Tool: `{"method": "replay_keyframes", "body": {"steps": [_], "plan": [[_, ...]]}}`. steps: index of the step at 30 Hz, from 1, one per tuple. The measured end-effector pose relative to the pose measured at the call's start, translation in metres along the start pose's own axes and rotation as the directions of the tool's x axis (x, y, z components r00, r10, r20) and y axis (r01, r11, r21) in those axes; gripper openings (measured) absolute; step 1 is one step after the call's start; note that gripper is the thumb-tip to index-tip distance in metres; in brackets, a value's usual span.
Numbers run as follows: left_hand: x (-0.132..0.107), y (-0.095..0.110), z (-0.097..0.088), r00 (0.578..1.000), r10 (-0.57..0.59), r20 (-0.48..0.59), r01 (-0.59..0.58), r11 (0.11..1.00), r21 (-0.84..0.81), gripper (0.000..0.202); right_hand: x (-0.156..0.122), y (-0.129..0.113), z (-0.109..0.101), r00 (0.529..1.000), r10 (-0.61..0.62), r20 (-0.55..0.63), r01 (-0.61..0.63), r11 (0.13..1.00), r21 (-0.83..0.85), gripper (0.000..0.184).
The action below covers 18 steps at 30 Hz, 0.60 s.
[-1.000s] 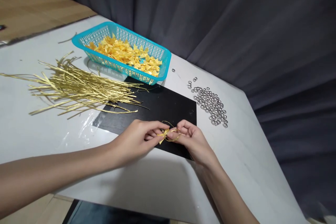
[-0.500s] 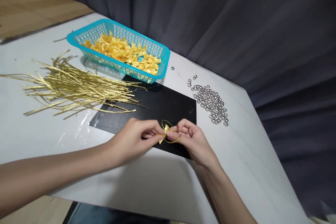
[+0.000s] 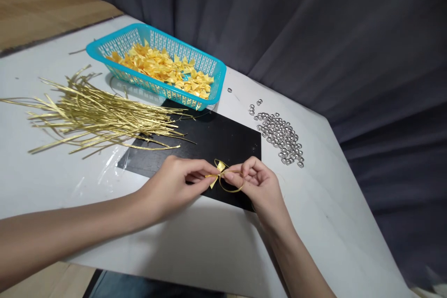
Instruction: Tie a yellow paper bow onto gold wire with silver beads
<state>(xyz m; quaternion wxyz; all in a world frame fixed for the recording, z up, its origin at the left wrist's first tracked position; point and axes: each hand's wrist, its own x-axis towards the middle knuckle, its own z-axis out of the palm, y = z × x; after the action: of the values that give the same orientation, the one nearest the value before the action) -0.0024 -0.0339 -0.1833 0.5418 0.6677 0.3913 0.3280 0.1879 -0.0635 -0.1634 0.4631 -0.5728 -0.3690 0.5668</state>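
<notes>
Between my two hands is a small yellow ribbon bow [image 3: 220, 166] with a looped gold cord [image 3: 231, 191] at its middle. My left hand [image 3: 185, 177] pinches the bow's centre from the left, thumb and forefinger together. From the right, my right hand [image 3: 260, 181] pinches the gold cord close to the bow, its other fingers curled. Both hands are just above the black mat [image 3: 226, 142]. The knot itself is partly covered by my fingertips.
A blue plastic basket [image 3: 220, 84] of yellow ribbon bows [image 3: 153, 63] stands at the back. A heap of gold cords [image 3: 115, 114] lies left, partly over the mat. Several silver beads [image 3: 279, 135] are piled right on the white table [image 3: 328, 195]. A dark curtain [image 3: 296, 32] hangs behind.
My right hand has shifted slightly right from the bow, and the cord loop has spread a little wider. My left hand still pinches the bow.
</notes>
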Motion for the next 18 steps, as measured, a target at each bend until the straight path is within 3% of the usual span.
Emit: {"method": "replay_keyframes", "body": {"steps": [7,18], "plan": [[-0.0029,-0.0026,0.0000,0.999,0.040,-0.019,-0.038,0.997,0.072,0.020,-0.0010,0.0008,0.0024,1.000,0.000,-0.005,0.000,1.000,-0.004,0.042],[-0.0030,-0.0025,0.0007,0.973,0.220,-0.067,-0.195,0.943,0.269,0.022,0.0004,0.0032,0.0032,1.000,0.028,-0.003,-0.028,0.999,0.025,0.044]]}}
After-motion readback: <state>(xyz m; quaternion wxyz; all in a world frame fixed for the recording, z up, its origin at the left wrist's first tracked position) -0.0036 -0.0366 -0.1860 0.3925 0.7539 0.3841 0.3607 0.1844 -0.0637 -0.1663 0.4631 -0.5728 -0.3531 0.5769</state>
